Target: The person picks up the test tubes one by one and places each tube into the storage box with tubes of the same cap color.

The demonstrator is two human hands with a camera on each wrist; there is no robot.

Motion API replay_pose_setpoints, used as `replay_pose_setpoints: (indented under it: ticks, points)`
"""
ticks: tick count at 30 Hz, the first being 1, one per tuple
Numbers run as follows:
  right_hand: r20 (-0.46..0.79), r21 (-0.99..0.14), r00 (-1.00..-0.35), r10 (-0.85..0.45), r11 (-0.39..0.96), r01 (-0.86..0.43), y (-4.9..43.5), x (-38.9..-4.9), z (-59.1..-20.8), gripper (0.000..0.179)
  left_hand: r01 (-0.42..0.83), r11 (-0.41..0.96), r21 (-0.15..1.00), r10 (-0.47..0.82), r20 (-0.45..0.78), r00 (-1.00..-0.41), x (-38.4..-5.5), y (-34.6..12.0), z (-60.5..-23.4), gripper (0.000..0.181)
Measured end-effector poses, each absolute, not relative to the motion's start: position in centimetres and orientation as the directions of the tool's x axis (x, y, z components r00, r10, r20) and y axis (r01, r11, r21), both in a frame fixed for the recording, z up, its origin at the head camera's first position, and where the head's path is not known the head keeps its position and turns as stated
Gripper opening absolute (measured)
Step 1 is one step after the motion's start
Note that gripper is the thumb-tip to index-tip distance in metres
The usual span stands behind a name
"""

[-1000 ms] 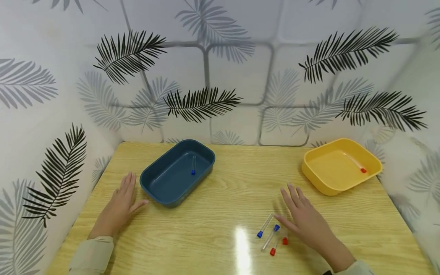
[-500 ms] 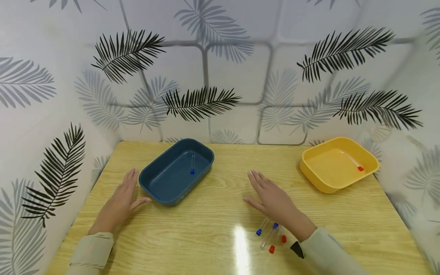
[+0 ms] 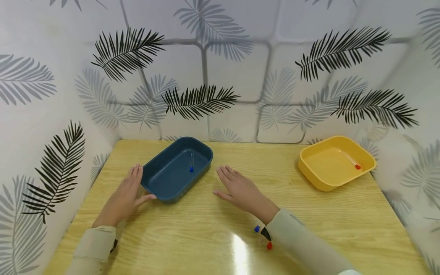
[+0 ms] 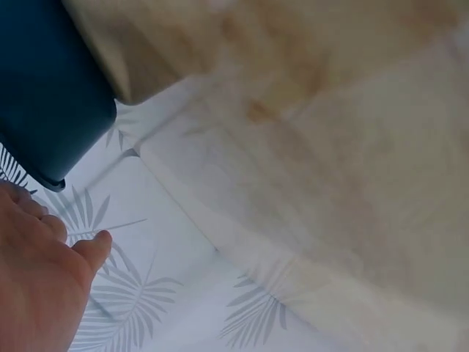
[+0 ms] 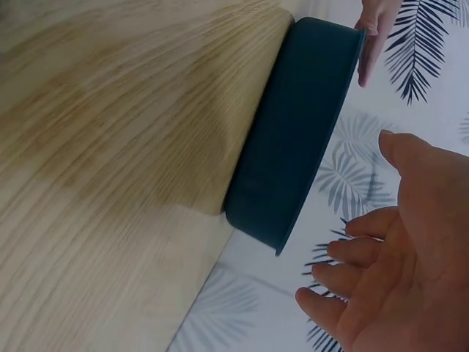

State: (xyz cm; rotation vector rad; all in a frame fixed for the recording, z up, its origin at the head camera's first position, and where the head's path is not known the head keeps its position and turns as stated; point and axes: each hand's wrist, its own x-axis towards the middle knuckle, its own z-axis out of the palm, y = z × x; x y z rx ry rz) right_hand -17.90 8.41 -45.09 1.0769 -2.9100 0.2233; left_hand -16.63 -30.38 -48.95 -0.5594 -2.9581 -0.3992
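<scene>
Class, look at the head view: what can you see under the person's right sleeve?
A blue cap and a red cap peek out along the edge of the right sleeve; anything farther underneath is covered.

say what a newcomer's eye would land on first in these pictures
Probably the dark blue tray, left of centre on the wood-grain table, with the left hand at its left end and the right hand open to its right, apart from it. Next might come the bright yellow tray near the table's far right corner, holding a red-capped tube.
</scene>
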Motion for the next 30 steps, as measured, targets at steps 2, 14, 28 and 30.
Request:
replay_pose_setpoints:
  ticks: [2, 14, 28, 30]
  points:
    - [0.065, -0.111, -0.753, -0.655, 0.745, -0.658, 7.5, -18.3, -45.2, 0.074, 0.368, 0.899, 0.235, 0.345, 0.135, -0.929, -17.0, -30.4, -48.9, 0.101]
    - [0.054, -0.022, -0.699, -0.713, 0.699, -0.715, 3.2, -18.8, -46.7, 0.072, 0.350, 0.892, 0.287, 0.338, 0.093, -0.937, -17.3, -29.8, -48.6, 0.106]
    - [0.017, -0.005, -0.745, -0.667, 0.745, -0.667, 1.1, -17.9, -47.2, 0.080, 0.283, 0.909, 0.305, 0.286, 0.034, -0.958, -16.7, -27.8, -48.3, 0.107]
    - [0.032, 0.002, -0.748, -0.663, 0.748, -0.663, 1.0, -17.8, -47.3, 0.083, 0.282, 0.909, 0.308, 0.284, 0.038, -0.958, -16.8, -27.4, -48.4, 0.107]
